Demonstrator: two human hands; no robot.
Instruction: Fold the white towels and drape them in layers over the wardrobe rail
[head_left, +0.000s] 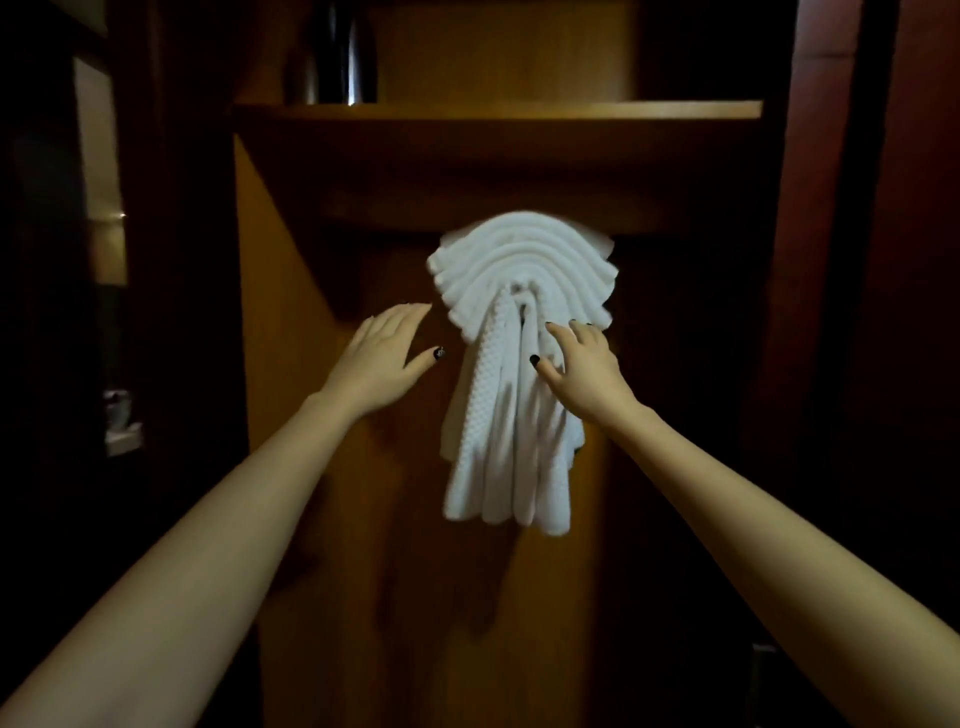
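Two bare forearms nearest, stretching from the near left and near right corners and narrowing toward the middle. Left hand (382, 358) up with its back to the camera, fingers (410, 317) straight and close together, thumb out to the right, holding nothing. Sits just left of the white towels (519, 260), fingertips so close to the ruffled edge that contact cannot be judged. Right hand (587, 371) laid on the right side of the same bundle, fingers (558, 332) spread and slightly bent. Tips and thumb press into the cloth rather than closing round any fold. Dark polish on the nails of both.

White towels hanging in the middle of the wardrobe (291, 312), below the shelf (493, 111). Many folded layers arched one over another like a fan at the top. Long folds falling straight down beneath, the leftmost with a bumpy, waffle-like weave. Slightly blurred along the edges. Rail presumably under the arch, hidden by cloth and shadow, so not made out for certain.

Farther and higher, the wooden shelf spanning the wardrobe, with a dark glossy vessel (337, 52) standing at its left end. Orange-brown wooden panel at the left of the compartment, deep shadow at the right. Far left, outside the wardrobe, dim pale shapes too dark to name.
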